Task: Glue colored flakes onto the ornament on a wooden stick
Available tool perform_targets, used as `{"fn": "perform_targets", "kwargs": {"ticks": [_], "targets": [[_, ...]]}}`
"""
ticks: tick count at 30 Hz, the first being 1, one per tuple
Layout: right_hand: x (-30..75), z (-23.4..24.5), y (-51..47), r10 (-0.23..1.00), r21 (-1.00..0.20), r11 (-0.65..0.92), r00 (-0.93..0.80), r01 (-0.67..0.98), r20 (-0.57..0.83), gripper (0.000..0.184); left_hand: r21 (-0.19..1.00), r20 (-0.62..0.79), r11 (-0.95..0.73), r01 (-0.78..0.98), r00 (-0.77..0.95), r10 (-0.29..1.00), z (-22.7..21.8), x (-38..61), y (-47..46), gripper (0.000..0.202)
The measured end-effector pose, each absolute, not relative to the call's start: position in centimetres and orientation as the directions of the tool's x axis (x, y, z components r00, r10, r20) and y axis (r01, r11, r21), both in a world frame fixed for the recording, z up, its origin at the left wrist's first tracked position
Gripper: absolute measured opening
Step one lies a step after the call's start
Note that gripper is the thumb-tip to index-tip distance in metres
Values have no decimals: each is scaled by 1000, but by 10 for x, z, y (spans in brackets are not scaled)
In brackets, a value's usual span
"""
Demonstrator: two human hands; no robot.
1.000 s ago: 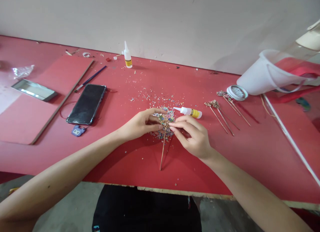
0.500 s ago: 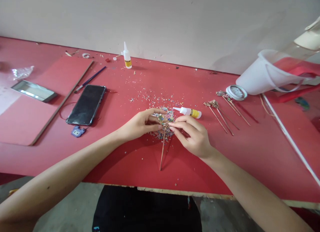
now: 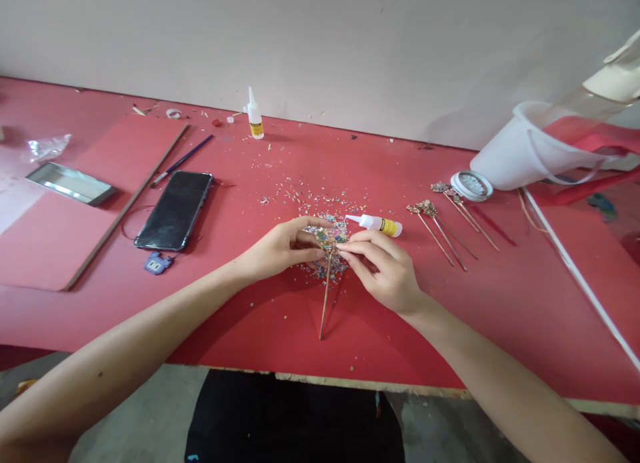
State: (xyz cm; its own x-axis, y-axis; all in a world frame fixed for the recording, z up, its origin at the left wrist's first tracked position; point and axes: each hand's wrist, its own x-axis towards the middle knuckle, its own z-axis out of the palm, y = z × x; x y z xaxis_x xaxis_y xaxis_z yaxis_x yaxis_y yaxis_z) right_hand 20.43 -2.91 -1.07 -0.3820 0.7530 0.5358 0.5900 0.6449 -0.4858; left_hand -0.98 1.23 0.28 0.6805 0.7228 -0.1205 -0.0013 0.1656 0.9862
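A hairpin (image 3: 326,296) with a long copper-coloured stem and a colourful decorated head is between my two hands, its stem slanting down toward me. My left hand (image 3: 280,248) grips the decorated head from the left with thumb and fingers. From the right, my right hand (image 3: 383,266) pinches at the base of the head; whether a small piece is between its fingertips I cannot make out. Beneath and behind the head lies a heap of tiny coloured chips (image 3: 320,271). A glue bottle (image 3: 375,224) with a yellow label lies on its side just beyond my right hand.
Several finished-looking hairpins (image 3: 440,226) lie to the right, near a round lid (image 3: 471,185) and a tipped white bucket (image 3: 515,146). On the left are a phone (image 3: 174,210), a paintbrush (image 3: 183,160), a board (image 3: 130,210) and a metal tray (image 3: 70,183). Another glue bottle (image 3: 255,116) stands upright at the back.
Both hands keep nearly the same hold on the hairpin. The view has shifted very slightly; nothing else has visibly moved.
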Motion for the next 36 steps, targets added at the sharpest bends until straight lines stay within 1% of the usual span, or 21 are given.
{"fn": "perform_targets", "kwargs": {"ticks": [4, 7, 10, 14, 18, 22, 25, 27, 31, 36], "targets": [[202, -9, -29, 771, -534, 627, -356, 567, 528, 21, 986, -135, 168, 16, 668, 732, 6, -9, 12, 42], [201, -7, -29, 816, -620, 573, -301, 535, 494, 16, 988, -114, 157, -2, 675, 729, 6, -10, 11, 43], [200, -7, -28, 881, -729, 474, -245, 495, 406, 11, 991, -78, 131, -28, 676, 733, 4, -9, 11, 34], [200, -7, -27, 938, -843, 343, -191, 414, 288, 9, 992, -83, 127, -18, 664, 743, 0, -8, 10, 21], [199, -6, -27, 963, -908, 248, -192, 337, 191, 11, 994, -57, 102, -32, 645, 762, -2, -7, 10, 16], [198, -7, -27, 971, -944, 181, -204, 275, 127, 12, 996, -43, 80, -35, 605, 795, -3, -7, 9, 15], [197, -8, -27, 972, -942, 185, -195, 280, 133, 11, 996, -47, 82, -34, 584, 811, -4, -7, 10, 15], [197, -8, -29, 963, -908, 253, -178, 334, 202, 10, 996, -52, 88, -33, 579, 813, -4, -7, 10, 15], [196, -5, -32, 900, -782, 435, -207, 446, 383, 10, 995, -66, 99, -26, 574, 816, -1, -7, 9, 15], [197, -4, -32, 830, -669, 551, -241, 499, 503, 16, 996, -67, 92, -15, 563, 824, 3, -6, 10, 14]]}}
